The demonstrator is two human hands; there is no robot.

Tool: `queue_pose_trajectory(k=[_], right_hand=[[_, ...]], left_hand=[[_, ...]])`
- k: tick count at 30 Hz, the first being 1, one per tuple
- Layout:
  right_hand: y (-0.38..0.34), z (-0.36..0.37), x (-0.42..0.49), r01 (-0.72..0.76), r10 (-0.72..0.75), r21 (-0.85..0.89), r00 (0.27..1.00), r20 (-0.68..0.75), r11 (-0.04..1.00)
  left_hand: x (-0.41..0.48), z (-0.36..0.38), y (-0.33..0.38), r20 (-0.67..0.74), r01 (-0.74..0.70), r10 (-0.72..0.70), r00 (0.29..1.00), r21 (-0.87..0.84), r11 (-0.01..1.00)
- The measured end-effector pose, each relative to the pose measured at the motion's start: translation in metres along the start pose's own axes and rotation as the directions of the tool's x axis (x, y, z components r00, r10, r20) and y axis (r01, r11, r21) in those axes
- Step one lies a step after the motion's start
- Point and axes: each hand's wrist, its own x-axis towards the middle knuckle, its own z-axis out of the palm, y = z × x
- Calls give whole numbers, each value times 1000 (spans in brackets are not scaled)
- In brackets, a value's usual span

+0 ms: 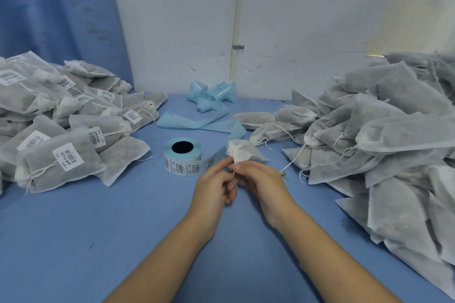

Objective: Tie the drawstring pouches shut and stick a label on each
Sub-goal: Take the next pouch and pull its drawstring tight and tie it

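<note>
A white non-woven drawstring pouch (243, 151) lies on the blue table (98, 229) just past my hands, its gathered mouth towards me. My left hand (214, 184) and my right hand (258, 179) meet below that mouth, and both pinch its thin white drawstring between thumb and fingers. A roll of barcode labels (183, 158) on blue backing stands just left of the pouch.
Tied pouches with barcode labels (61, 130) are heaped at the left. A bigger heap of unlabelled pouches (384, 135) fills the right side and runs to the near right edge. Spent blue backing strip (211, 106) lies curled by the white wall.
</note>
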Motion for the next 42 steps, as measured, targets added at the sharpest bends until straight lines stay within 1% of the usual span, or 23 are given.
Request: queue_pose_trajectory(k=[4, 7, 13, 15, 16, 17, 18, 19, 20, 21, 22, 23, 24, 25, 26, 28, 30, 32, 35, 37, 38, 39, 42], right_hand=[[1, -4, 5, -31, 49, 158, 993, -112, 987], [-1, -4, 6, -45, 95, 290, 982, -162, 956], [0, -4, 6, -26, 87, 326, 981, -174, 945], [0, -5, 6, -21, 74, 335, 986, -146, 942], [-1, -6, 7, -23, 68, 337, 990, -123, 941], [-1, -7, 6, -26, 62, 330, 993, -100, 944], [-2, -8, 6, -25, 54, 318, 995, -82, 948], [-2, -8, 5, -20, 43, 300, 997, -71, 954], [-2, -8, 5, -10, 29, 272, 997, -67, 962], [-1, -7, 4, 11, 7, 227, 997, -76, 974], [0, -6, 4, 50, -35, 146, 994, -102, 988], [2, -5, 3, 104, -100, 20, 985, -144, 994], [4, -6, 3, 156, -179, -137, 967, -182, 978], [6, -8, 2, 198, -261, -289, 944, -201, 937], [7, -11, 1, 225, -329, -416, 924, -197, 881], [8, -15, 0, 215, -388, -600, 905, -174, 770], [7, -18, -1, 149, -398, -748, 903, -164, 646], [5, -17, -3, 94, -414, -862, 899, -141, 497], [5, -12, -7, 104, -441, -936, 896, -59, 336], [4, -12, -9, 130, -435, -973, 900, 35, 191], [3, -11, -10, 142, -441, -982, 894, 73, 126], [3, -11, -11, 163, -465, -983, 880, 103, 90], [3, -8, -17, 279, -556, -959, 805, 205, 51]], left_hand=[[-1, 5, 1, 6, 9, -10, 1000, 140, 990], [-1, 8, 4, 26, 32, -38, 999, 223, 974], [2, 9, 2, 19, 32, -38, 999, 264, 964], [1, 7, -1, 2, -13, 13, 1000, 338, 941], [0, 5, -4, -1, -57, 62, 998, 407, 912], [0, 3, -6, 6, -118, 133, 991, 497, 860], [0, -1, -8, 31, -198, 225, 974, 602, 774], [0, -6, -9, 82, -282, 320, 944, 706, 650], [0, -11, -9, 148, -343, 387, 910, 794, 503], [0, -14, -9, 212, -374, 417, 884, 856, 357], [-1, -17, -8, 257, -377, 422, 869, 897, 232], [-1, -19, -7, 278, -361, 419, 865, 923, 133], [-1, -19, -6, 286, -341, 419, 862, 938, 62], [-2, -20, -6, 290, -328, 424, 858, 944, 18], [-2, -20, -6, 296, -325, 432, 852, 946, -6], [-1, -20, -5, 299, -324, 446, 843, 946, -22], [-1, -20, -4, 291, -317, 461, 838, 948, -23], [-3, -19, -5, 303, -347, 500, 811, 938, -5], [-5, -17, -7, 374, -463, 535, 758, 886, 37], [-2, -16, -11, 440, -539, 515, 736, 841, 52], [-1, -16, -13, 466, -581, 510, 723, 809, 86], [1, -16, -13, 481, -621, 509, 714, 771, 142], [4, -16, -9, 480, -670, 491, 727, 654, 353]])
